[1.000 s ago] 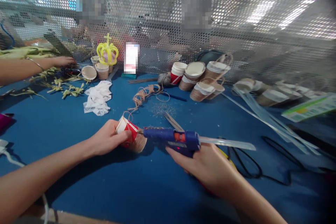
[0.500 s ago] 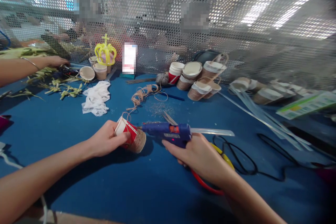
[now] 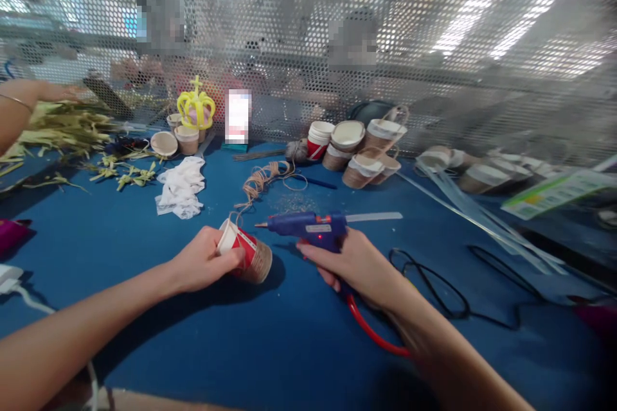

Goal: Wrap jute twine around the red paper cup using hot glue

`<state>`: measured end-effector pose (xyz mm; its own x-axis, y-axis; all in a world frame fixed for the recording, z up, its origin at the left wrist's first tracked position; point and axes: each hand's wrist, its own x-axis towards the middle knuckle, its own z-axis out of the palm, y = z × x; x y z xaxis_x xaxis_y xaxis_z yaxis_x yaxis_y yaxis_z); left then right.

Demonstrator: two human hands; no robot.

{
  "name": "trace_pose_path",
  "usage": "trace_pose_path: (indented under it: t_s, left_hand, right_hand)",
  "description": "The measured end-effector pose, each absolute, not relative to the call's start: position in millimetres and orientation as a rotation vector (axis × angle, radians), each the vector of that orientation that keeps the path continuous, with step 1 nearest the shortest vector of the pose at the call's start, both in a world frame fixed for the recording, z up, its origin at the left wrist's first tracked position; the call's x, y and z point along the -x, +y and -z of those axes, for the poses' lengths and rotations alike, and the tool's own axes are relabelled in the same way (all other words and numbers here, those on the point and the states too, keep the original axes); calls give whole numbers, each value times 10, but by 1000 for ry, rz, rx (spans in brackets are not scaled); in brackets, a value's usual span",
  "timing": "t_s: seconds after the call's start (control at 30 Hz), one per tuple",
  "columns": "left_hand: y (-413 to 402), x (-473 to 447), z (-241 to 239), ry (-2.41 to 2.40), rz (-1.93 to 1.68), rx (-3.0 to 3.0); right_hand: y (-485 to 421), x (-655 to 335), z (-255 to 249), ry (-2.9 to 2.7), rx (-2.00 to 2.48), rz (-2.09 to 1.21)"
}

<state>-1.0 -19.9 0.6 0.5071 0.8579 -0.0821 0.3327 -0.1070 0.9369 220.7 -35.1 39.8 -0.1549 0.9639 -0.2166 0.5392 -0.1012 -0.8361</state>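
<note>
My left hand [image 3: 202,261] grips a red paper cup [image 3: 245,254] lying on its side on the blue table [image 3: 289,347]; brown twine wraps the cup's lower part. A strand of twine [image 3: 260,178] runs from the cup back to a loose coil. My right hand [image 3: 354,266] holds a blue hot glue gun [image 3: 308,227] with a clear glue stick poking out behind. Its nozzle points left and sits lifted a little above and to the right of the cup, not touching it. A red cord loops from the gun under my wrist.
Several twine-wrapped cups [image 3: 359,154] stand at the back centre, a white cloth [image 3: 182,186] and a yellow crown [image 3: 196,106] at back left. Clear glue sticks [image 3: 463,205] and a black cable [image 3: 448,289] lie to the right. Another person's arm [image 3: 19,106] reaches over green leaves [image 3: 72,135]. Perforated metal screen behind.
My right hand has drawn the glue gun up and away from the cup's side, so the nozzle no longer touches it. The other person's hand at far left has pulled back.
</note>
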Motion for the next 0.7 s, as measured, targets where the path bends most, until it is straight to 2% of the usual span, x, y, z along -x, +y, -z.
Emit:
trace_pose_path:
  t_s: [0.23, 0.5, 0.7]
  left_hand:
    - [-182, 14, 23, 985, -696, -1701]
    - [-188, 24, 71, 994, -694, -1869]
    - [-205, 26, 78, 986, -695, -1966]
  right_hand:
    - [-96, -2468, -342, -1367, 1641, -1069]
    - [226, -2654, -128, -1436, 1939, -767]
    - [391, -2778, -49, -1582, 2155, -390]
